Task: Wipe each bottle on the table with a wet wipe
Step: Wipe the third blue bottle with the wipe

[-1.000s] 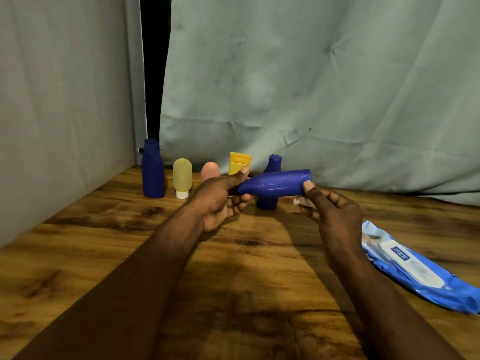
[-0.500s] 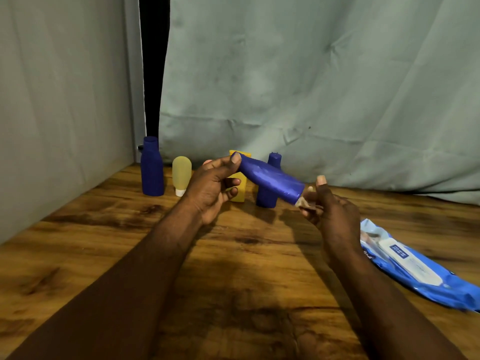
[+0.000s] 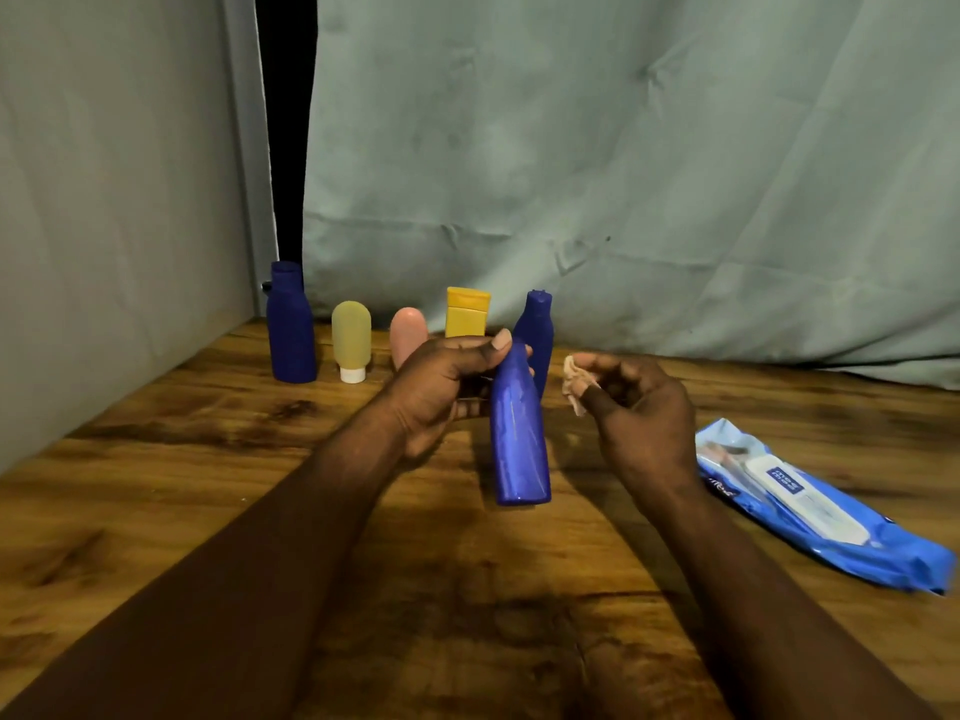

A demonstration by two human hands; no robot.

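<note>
My left hand (image 3: 441, 389) grips the top end of a blue bottle (image 3: 519, 439), which hangs nearly upright above the wooden table (image 3: 208, 485) with its wide base toward me. To its right, apart from the bottle, my right hand (image 3: 636, 405) pinches a small crumpled wet wipe (image 3: 574, 381). Along the back stand a dark blue bottle (image 3: 291, 324), a pale yellow bottle (image 3: 351, 341) on its white cap, a pink bottle (image 3: 408, 332), a yellow tube (image 3: 466, 311) and another blue bottle (image 3: 535, 330), partly hidden behind my left hand and the held bottle.
A blue pack of wet wipes (image 3: 815, 506) lies flat on the table at the right. A pale green curtain (image 3: 623, 174) hangs behind the bottles, and a grey wall (image 3: 104, 200) closes the left side.
The held blue bottle has swung from lying horizontal between both hands to hanging nearly upright from my left hand. My right hand has come off its end, still pinching the wipe.
</note>
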